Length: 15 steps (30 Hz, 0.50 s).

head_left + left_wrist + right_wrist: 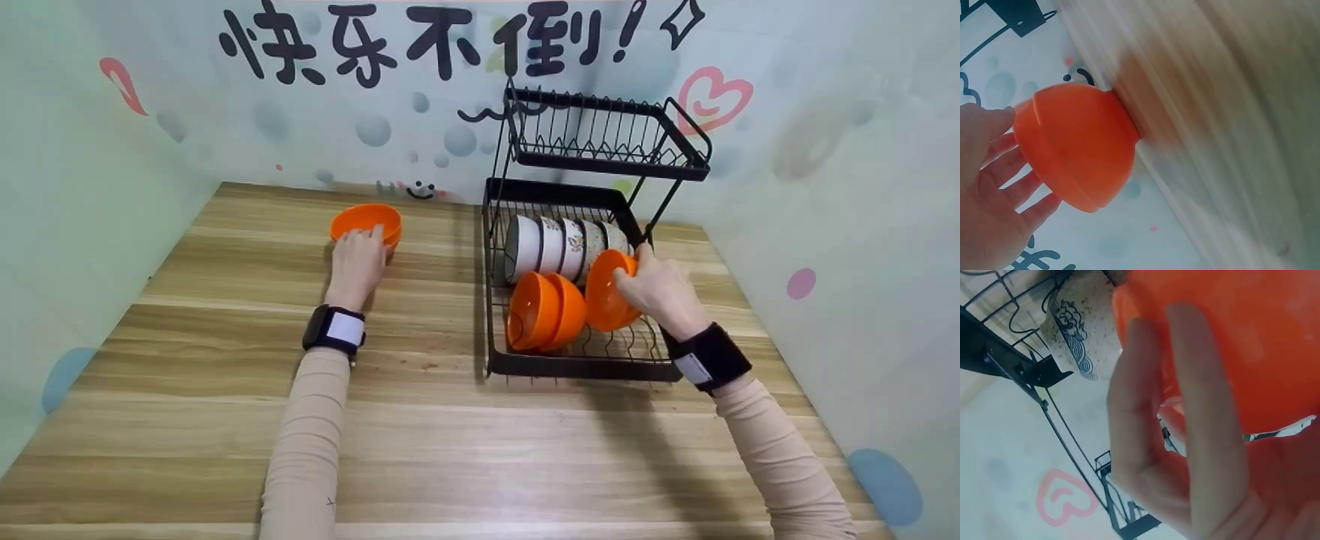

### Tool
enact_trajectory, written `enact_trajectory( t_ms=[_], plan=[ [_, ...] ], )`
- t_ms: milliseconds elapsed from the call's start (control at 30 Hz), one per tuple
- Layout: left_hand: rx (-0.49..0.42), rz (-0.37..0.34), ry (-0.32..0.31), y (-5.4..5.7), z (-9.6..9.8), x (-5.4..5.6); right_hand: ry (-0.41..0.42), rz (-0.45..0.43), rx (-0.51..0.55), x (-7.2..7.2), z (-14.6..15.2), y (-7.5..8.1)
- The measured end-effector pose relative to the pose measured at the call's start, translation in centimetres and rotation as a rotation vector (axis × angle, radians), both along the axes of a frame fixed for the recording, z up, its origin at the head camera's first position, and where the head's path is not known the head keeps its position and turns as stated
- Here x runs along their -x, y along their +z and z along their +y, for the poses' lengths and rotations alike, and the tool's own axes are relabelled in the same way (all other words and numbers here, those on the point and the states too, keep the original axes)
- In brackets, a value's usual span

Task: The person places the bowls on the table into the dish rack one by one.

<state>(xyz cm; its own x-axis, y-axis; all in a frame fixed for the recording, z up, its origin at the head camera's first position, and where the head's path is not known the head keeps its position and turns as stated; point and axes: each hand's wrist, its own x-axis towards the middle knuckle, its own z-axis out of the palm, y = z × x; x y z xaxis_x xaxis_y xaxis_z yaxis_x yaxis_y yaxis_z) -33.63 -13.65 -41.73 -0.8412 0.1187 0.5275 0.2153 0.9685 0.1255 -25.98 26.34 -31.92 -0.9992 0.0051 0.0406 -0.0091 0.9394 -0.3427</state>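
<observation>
On the left of the table my left hand [358, 259] holds the near rim of an orange bowl [365, 217]. The bowl stands upright; in the left wrist view a ridge near its rim [1037, 132] suggests a second bowl nested inside, but I cannot tell. My right hand [660, 289] grips another orange bowl [606, 296] over the lower tier of a black dish rack [585, 366], thumb inside the bowl and fingers behind it. That bowl is tilted on its side. Left of it, two orange bowls [536, 311] lean on edge in the rack.
Behind the orange bowls, several white patterned bowls [551, 247] stand on edge in a row. The rack's upper tier [607, 135] overhangs the back of the lower one. Printed walls [360, 127] close off the back and both sides of the wooden table [450, 442].
</observation>
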Motion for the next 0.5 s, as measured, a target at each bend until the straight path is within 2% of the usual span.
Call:
enact_trajectory(
  t_ms=[167, 367, 500],
  plan=[
    [0.001, 0.037, -0.007, -0.4, 0.0, 0.2, 0.013, 0.002, -0.090, 0.3, -0.9, -0.9],
    [-0.012, 0.055, 0.002, -0.8, 0.0, 0.3, 0.041, 0.012, -0.150, 0.8, -2.0, -1.9],
    [-0.023, 0.067, 0.006, -0.9, 0.0, 0.4, 0.031, -0.015, -0.170, 1.0, -2.4, -2.4]
  ],
)
